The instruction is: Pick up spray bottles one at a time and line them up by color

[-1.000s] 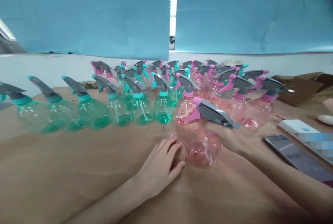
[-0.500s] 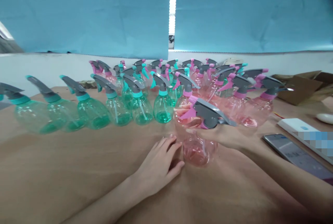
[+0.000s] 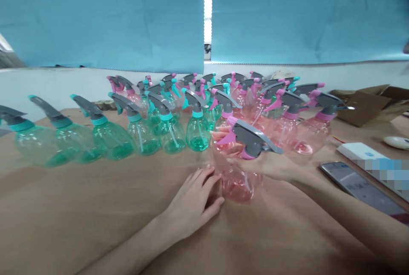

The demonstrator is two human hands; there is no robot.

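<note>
A clear pink spray bottle with a grey and pink trigger head stands upright on the table in front of me. My right hand reaches round it from the right and grips it just below the head; the trigger head partly hides the fingers. On the bottle's left, my left hand lies on the tabletop, fingers spread and holding nothing. Its fingertips are close to the bottle's base; whether they touch is unclear. Directly beyond stands a green spray bottle in a row of similar ones.
More pink spray bottles stand at the right, and several mixed ones fill the back. On the right lie a phone, a white box and a white computer mouse. Behind them is an open cardboard box. Blue curtains hang behind.
The whole view has shifted slightly, so everything sits a little further left. Both hands and the held pink spray bottle keep nearly the same position.
</note>
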